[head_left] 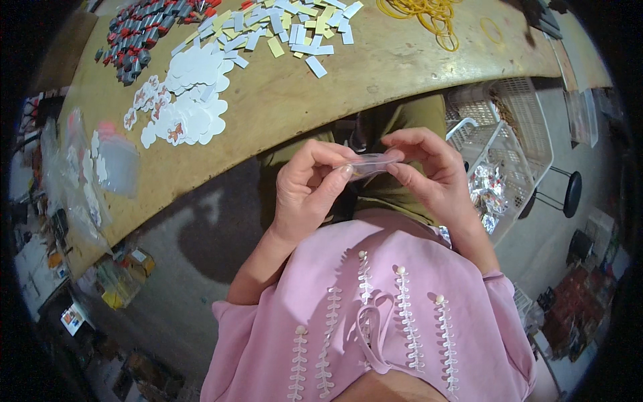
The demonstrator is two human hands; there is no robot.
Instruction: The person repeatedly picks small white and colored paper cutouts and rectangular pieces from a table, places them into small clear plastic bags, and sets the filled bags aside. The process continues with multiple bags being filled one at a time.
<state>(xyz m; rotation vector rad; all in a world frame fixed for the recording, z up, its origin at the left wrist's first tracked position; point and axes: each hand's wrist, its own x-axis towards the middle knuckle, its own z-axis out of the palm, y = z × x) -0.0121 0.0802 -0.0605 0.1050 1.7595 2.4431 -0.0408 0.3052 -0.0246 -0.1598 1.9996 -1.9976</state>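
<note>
While left grip (303, 189), right grip (432, 169) pinch clear bag (369, 169), white cutouts (194, 69), yellow bands (444, 28) lie on table (281, 104).

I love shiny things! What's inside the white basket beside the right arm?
Shiny silvery pieces lie inside the white basket. Whatever lies beneath them is covered from view.

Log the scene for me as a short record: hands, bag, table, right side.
Left hand: pinching clear bag's left end
Right hand: pinching its right end
Bag position: above the lap
Table, left: grey-red parts, white cutouts nearer
Table, middle: slips
Right of slips: yellow bands
Right side: white crates, one holding shiny packets
</note>
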